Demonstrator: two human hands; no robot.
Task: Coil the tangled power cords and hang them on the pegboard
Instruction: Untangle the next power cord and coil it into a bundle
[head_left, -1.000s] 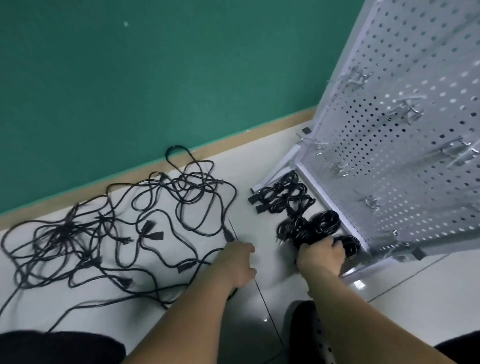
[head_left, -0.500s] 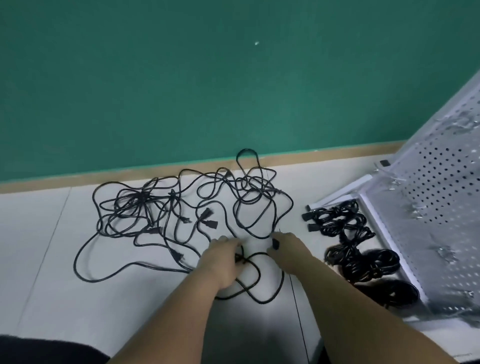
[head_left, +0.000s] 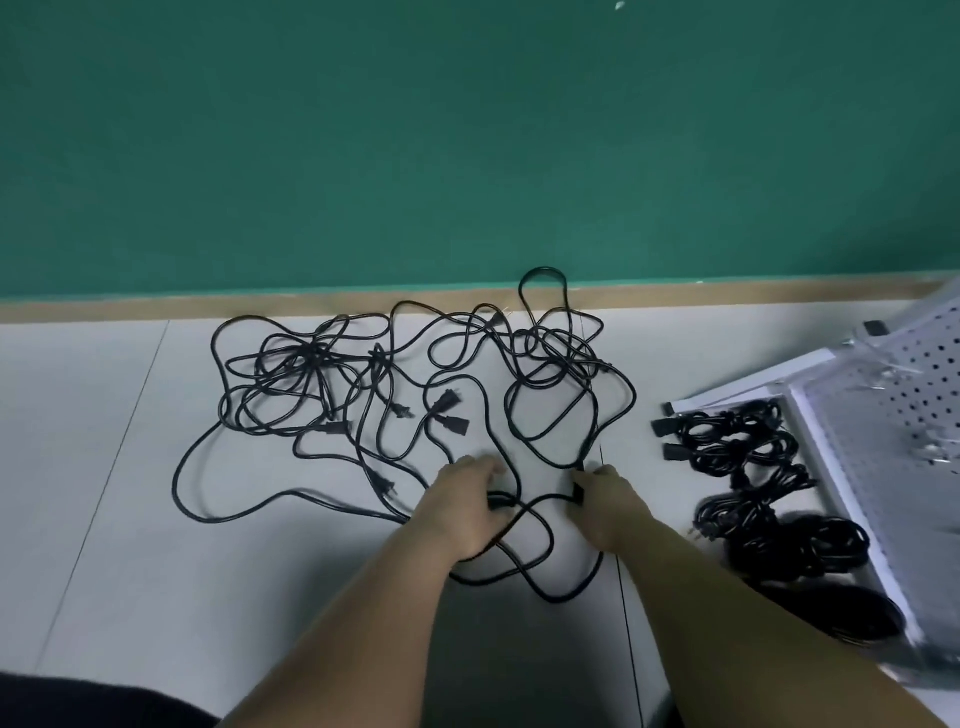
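Tangled cords (head_left: 311, 364), strand (head_left: 501, 501) in curled fingers (head_left: 480, 467) of left hand (head_left: 460, 512), plug (head_left: 576, 491) in pinch of right hand (head_left: 610, 506); pegboard (head_left: 893, 395) half off-frame

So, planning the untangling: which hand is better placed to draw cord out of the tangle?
Probably left: the left hand grips cord at the near edge of the tangled cords; the right hand holds a plug.

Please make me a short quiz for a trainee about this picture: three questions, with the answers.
1. True or false: the coiled bundles hang on the pegboard.
2. Left hand, right hand: which grips the tangled cords? A) left only B) right only C) both
3. Complete: the wall behind the cords is ____.
Key: 1 false, they lie on the floor beside it; 2 C; 3 green.
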